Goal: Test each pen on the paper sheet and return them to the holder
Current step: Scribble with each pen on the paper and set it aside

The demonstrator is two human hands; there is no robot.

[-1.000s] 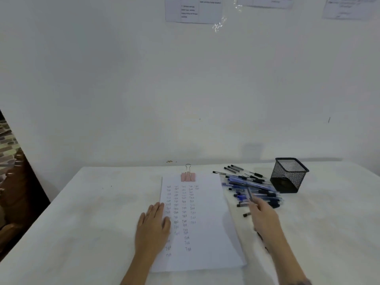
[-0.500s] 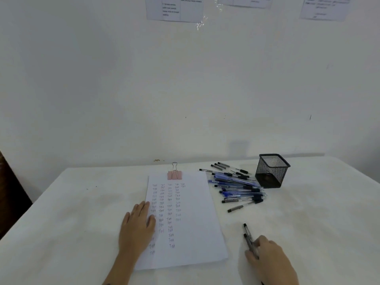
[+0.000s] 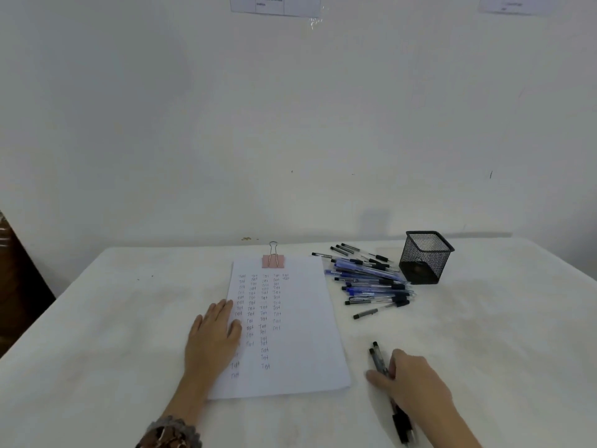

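A white paper sheet point(image 3: 303, 334) with columns of small written test marks lies in the middle of the table. My left hand point(image 3: 213, 337) rests flat on its left edge. To the right lies a pile of several blue and black pens point(image 3: 371, 282), and beside it stands an empty black mesh holder point(image 3: 424, 257). My right hand point(image 3: 416, 383) is low on the table, right of the sheet. Its thumb and curled fingers close round two dark pens point(image 3: 376, 358), whose tips point away from me and whose caps stick out behind the hand.
A pink binder clip point(image 3: 273, 260) holds the top of the sheet. One loose pen point(image 3: 365, 313) lies apart below the pile. The white table point(image 3: 113, 318) meets a white wall at the back, and a dark gap opens past its left edge.
My right hand came back from the pen pile toward me with a pen and now sits low, right of the sheet, on two pens. The left hand stayed on the paper.
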